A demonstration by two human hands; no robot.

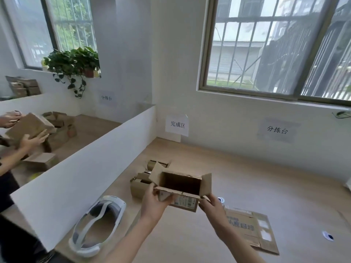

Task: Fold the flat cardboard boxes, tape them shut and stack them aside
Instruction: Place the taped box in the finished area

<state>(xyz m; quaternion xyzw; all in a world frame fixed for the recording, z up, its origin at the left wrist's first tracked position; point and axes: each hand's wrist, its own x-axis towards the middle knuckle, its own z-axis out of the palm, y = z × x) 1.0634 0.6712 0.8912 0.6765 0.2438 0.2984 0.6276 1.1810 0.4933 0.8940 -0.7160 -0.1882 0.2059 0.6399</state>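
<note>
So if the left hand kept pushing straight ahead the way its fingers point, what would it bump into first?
Its fingers already grip the open brown cardboard box, so the left hand meets that box at once. Behind it probably comes the cluster of small brown cardboard boxes, though depth is unclear.

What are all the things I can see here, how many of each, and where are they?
Open box: one, brown, held up over the table, top flaps open.
Boxes: a few, brown, on the table behind the held box.
Flat cardboard: a small pile, brown, on the table at right.
Headset: one, white, on the table by the divider.
Divider: one, white, left of the table.
Paper signs: three, on the wall.
Plant: one, green, on the left windowsill.
Neighbour's box: one, brown, held beyond the divider.
Left hand: grips the box's near left corner.
Right hand: grips the box's right side.
</note>
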